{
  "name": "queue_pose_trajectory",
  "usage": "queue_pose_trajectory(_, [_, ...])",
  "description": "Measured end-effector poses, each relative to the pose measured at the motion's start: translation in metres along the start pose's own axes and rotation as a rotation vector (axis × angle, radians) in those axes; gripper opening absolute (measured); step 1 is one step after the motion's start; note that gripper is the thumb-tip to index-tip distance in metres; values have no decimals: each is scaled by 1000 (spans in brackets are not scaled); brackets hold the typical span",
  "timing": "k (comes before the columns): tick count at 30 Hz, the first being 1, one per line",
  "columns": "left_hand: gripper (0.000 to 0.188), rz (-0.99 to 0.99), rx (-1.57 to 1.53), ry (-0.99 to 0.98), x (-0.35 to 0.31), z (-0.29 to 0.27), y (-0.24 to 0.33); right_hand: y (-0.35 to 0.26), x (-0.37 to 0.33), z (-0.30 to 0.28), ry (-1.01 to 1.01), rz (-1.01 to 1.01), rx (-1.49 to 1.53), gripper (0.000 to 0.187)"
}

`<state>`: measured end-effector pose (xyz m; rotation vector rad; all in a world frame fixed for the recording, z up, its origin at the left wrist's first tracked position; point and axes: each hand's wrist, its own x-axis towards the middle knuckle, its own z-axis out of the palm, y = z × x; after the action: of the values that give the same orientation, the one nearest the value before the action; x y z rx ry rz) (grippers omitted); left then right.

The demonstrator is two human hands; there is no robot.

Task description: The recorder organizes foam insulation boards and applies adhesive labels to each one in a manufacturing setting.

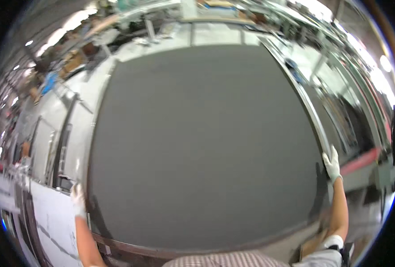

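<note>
A large, flat dark grey panel [202,142] fills the middle of the view, lying in front of me. Along its right side runs a silver metal edge rail [308,101]; a thinner pale edge strip [94,120] borders the left side. My right hand [332,165], in a white glove, grips the panel's near right edge, with thumb and fingers on either side of the rail. At the near left edge is my left hand [77,199], also white-gloved. Motion smears its fingers, so their grip is unclear. Dark reflections or shadows of both arms show on the panel.
Left of the panel stands a white surface [50,218] with metal frame bars [64,144] beyond it. A machine frame with a red-pink bar [360,161] is on the right. Work tables and racks [215,20] line the far side. A brown ledge [139,250] runs along the near edge.
</note>
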<state>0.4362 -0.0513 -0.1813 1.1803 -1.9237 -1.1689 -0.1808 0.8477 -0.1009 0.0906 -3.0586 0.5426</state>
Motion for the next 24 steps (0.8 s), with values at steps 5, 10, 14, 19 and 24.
queue_pose_trajectory(5, [57,-103,-86,403,-152,-68,-16,74,-129,-1,382,319,480,67])
queue_pose_trajectory(10, [58,-380,106,625,-155,10,-4,124,-147,41,729,513,714,60])
queue_pose_trajectory(14, [68,-588,-569,436,-119,-59,-92,121,-133,70,577,739,1228,60])
queue_pose_trajectory(19, [68,-644,-626,453,-128,-62,-56,137,-146,30,153,677,1553,65])
queue_pose_trajectory(24, [69,-472,-589,347,-126,-58,-53,80,-112,54,389,696,1258,64])
